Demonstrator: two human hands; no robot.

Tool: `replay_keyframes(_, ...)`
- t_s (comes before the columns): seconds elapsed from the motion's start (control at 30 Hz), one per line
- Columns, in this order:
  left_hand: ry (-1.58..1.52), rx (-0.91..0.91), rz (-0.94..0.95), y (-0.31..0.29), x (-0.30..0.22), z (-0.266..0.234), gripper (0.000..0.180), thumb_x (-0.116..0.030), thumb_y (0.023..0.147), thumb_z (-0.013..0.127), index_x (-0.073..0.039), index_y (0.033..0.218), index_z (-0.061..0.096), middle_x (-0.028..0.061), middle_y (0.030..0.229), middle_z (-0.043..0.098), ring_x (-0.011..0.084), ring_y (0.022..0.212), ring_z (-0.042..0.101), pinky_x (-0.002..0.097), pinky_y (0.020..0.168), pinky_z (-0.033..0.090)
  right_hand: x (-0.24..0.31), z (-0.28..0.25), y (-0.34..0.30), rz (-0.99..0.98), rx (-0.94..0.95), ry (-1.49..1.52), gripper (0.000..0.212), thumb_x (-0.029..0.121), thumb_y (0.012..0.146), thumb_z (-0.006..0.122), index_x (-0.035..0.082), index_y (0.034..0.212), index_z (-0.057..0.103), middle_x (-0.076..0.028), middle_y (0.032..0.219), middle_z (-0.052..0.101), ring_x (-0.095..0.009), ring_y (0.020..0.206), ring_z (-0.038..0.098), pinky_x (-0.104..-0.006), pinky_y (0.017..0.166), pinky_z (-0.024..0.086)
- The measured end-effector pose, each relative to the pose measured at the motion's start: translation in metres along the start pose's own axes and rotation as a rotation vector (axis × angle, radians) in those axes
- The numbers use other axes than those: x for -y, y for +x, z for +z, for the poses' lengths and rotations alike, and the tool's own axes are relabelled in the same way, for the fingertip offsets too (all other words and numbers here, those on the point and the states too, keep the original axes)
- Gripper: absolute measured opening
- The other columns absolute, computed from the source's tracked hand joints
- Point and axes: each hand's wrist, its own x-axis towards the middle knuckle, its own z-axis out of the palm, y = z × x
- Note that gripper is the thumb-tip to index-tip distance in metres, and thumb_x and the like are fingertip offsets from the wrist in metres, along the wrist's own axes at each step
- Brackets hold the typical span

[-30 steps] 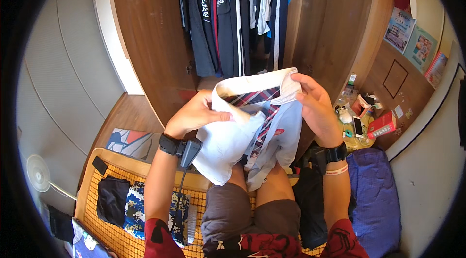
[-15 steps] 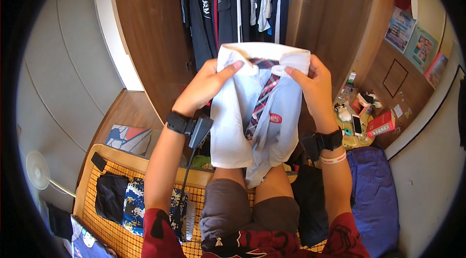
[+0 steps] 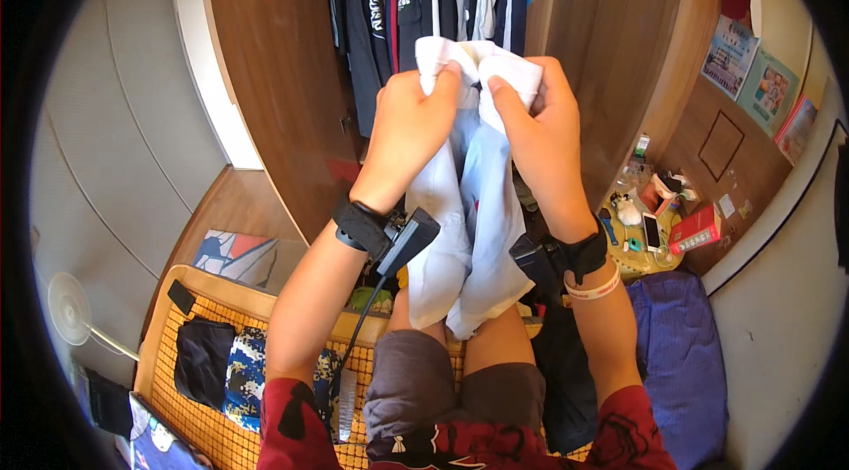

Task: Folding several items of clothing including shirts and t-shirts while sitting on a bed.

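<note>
A pale blue shirt [image 3: 492, 196] with a white collar hangs down in front of me, held up by its collar. My left hand [image 3: 417, 121] pinches the left side of the collar between thumb and fingers. On the other side, my right hand [image 3: 541, 125] grips the right part, its thumb on the front. The two collar sides are close together, and the shirt's body falls in folds to just above my knees. The tie seen earlier inside the shirt is mostly hidden now. Both wrists wear black straps with small devices.
Ahead stands an open wooden wardrobe [image 3: 274, 72] with several hanging clothes [image 3: 416, 10]. Folded dark clothes [image 3: 205, 359] and a blue camouflage piece [image 3: 244, 377] lie on the bamboo mat to the left. A cluttered yellow-topped surface [image 3: 632, 265] and purple fabric [image 3: 679, 364] are at right.
My hands have risen and drawn closer together, folding the collar inward. The shirt front has narrowed, covering the plaid tie and red badge that showed before.
</note>
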Motion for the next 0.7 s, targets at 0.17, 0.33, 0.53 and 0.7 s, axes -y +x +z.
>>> replay_keyframes(0.17,-0.141,-0.091,-0.11,-0.001,0.003,-0.013,0.049,-0.037,0.103,0.066,0.007,0.081,0.072,0.0073,0.061,0.065,0.0101,0.061,0.057,0.0349,0.058,0.045,0.008,-0.015,0.003,0.054,-0.029,0.082,0.022,0.015,0.098,0.074,0.0,0.108,0.061,-0.008,0.096,0.068,-0.013,0.087,0.064,-0.0315,0.078,0.054)
replay_keyframes(0.33,0.089,-0.107,0.072,-0.018,-0.004,-0.002,0.044,-0.033,0.105,0.07,0.005,0.084,0.075,0.0007,0.065,0.066,0.0071,0.061,0.056,0.0314,0.054,0.043,0.011,-0.005,-0.006,0.01,-0.04,-0.086,0.023,0.015,0.096,0.074,0.001,0.107,0.059,-0.012,0.087,0.067,-0.014,0.081,0.065,-0.0354,0.071,0.053)
replay_keyframes(0.53,0.141,-0.004,0.231,-0.04,-0.02,0.008,0.032,-0.02,0.108,0.057,0.009,0.106,0.07,0.0203,0.076,0.071,0.0176,0.067,0.066,0.0396,0.064,0.052,0.025,0.016,-0.017,0.032,0.037,0.069,0.023,0.019,0.102,0.073,0.002,0.107,0.058,-0.009,0.088,0.067,-0.011,0.08,0.059,-0.0321,0.07,0.05)
replay_keyframes(0.7,-0.176,0.259,0.085,-0.038,-0.025,-0.012,0.032,-0.021,0.106,0.059,0.009,0.116,0.067,0.0231,0.09,0.073,0.0294,0.092,0.076,0.0426,0.082,0.056,0.035,0.004,-0.029,-0.022,0.175,0.212,0.021,0.02,0.108,0.065,0.002,0.118,0.059,-0.007,0.107,0.066,-0.009,0.097,0.058,-0.0275,0.084,0.048)
